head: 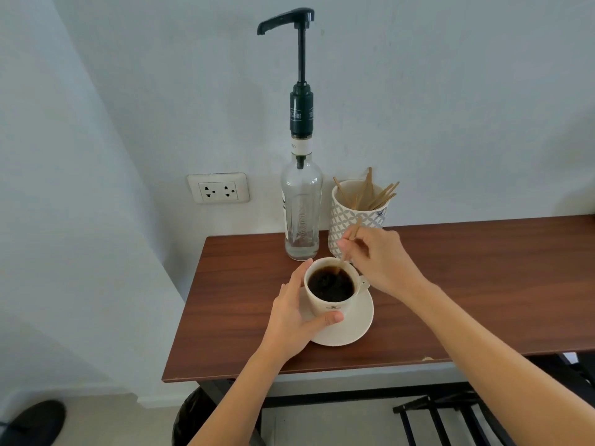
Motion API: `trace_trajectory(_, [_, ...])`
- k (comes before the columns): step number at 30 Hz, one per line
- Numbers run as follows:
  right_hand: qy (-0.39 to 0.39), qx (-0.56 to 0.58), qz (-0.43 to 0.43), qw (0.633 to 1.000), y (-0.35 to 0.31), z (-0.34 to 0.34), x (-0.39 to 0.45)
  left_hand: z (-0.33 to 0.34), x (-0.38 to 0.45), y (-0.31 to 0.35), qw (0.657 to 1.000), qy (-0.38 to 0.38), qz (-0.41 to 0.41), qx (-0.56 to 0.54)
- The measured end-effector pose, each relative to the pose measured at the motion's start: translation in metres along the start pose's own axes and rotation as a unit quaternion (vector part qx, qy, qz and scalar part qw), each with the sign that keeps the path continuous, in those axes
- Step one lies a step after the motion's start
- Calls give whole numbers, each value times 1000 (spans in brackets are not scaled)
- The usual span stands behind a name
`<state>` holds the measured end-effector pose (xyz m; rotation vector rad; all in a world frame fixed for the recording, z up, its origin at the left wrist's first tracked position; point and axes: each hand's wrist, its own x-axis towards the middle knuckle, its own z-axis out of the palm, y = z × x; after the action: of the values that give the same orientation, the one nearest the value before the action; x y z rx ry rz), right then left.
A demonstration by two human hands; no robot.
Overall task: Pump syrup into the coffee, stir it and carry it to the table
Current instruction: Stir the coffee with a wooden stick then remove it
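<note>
Two hands, left fingers [333, 317] cupping coffee cup [330, 292], right fingers [346, 244] pinching stir stick [349, 243] in coffee

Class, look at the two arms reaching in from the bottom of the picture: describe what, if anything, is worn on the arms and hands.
Both arms are bare as far up as the picture shows: no sleeves appear. The left hand and the right hand wear no gloves, and no rings, watch or bracelets show on the fingers or wrists. The nails that show look short and unpainted.

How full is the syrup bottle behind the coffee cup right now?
Nearly empty. The clear syrup bottle shows only a shallow layer of liquid at its base, with see-through glass above it.
</note>
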<state>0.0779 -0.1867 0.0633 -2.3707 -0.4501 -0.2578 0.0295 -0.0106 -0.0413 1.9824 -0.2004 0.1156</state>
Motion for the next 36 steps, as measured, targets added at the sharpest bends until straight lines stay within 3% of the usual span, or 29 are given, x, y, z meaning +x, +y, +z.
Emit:
trace_trajectory(3, [-51, -9, 38, 998, 7, -14, -2, -1, 1, 1, 1000, -2, -2, 6])
trace_trajectory(6, [-104, 64, 47, 991, -3, -6, -8, -1, 0, 1, 1000, -2, -11, -5])
trace_trajectory(8, [-71, 97, 39, 992, -6, 4, -7, -1, 0, 0, 1000, -3, -9, -8])
trace_trajectory(11, [-7, 39, 25, 999, 0, 3, 1, -1, -1, 2, 1000, 0, -3, -3])
trace_trajectory(14, [-39, -2, 49, 998, 10, -11, 1, -1, 0, 3, 1000, -1, -7, 2])
trace_trajectory(17, [-98, 79, 62, 990, 5, -9, -7, -1, 0, 2, 1000, 0, -15, -6])
trace_trajectory(20, [-52, 118, 53, 990, 2, 6, -6, 0, -1, 0, 1000, -2, -17, -7])
trace_trajectory(23, [-6, 67, 57, 996, 9, 4, 2, 0, -1, 1, 1000, -2, -16, -4])
trace_trajectory(25, [-19, 42, 74, 996, 14, -5, 3, 0, 0, 2, 1000, -2, -20, -1])
trace_trajectory(28, [-82, 99, 100, 987, 15, -7, -4, 0, 0, 1, 1000, -1, -22, -5])
trace_trajectory(33, [-6, 103, 91, 990, 14, 6, 0, 0, -1, 0, 1000, -1, -17, 0])
trace_trajectory(36, [-20, 72, 107, 991, 17, -5, 3, 0, -1, 1, 1000, 2, -15, -1])
